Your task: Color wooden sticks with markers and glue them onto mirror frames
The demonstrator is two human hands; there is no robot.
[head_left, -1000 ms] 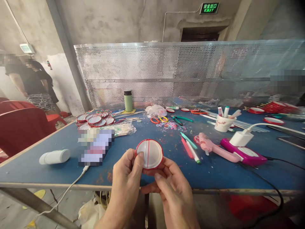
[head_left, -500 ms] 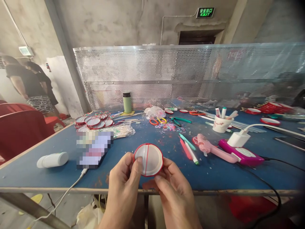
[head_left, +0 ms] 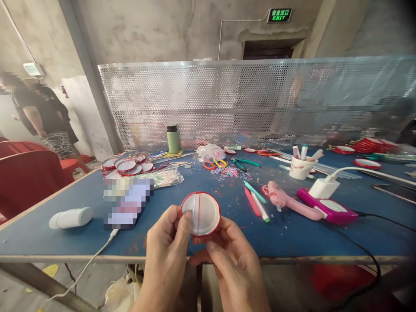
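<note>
Above the table's front edge I hold a round, translucent white disc (head_left: 208, 213) with a red rim and a thin red line down its face. My left hand (head_left: 166, 249) pinches its left side, thumb on the face and fingers behind. At the lower right of the rim is my right hand (head_left: 234, 255), its bent fingers supporting the disc from behind and its thumb just below the rim. Some right fingertips are hidden. Similar red-rimmed discs (head_left: 126, 165) lie piled at the back left.
A phone (head_left: 130, 208) on a cable and a white bottle (head_left: 70, 217) lie left. To the right are markers (head_left: 252, 202), a pink glue-gun-like tool (head_left: 289, 201), a purple power strip (head_left: 326, 208) and a paper cup (head_left: 300, 168) of pens. Pliers (head_left: 243, 164) and a green bottle (head_left: 172, 139) stand farther back.
The disc and both hands have shifted slightly up and left in view. My right thumb has moved off the rim, and the right fingers have curled farther beneath the disc.
</note>
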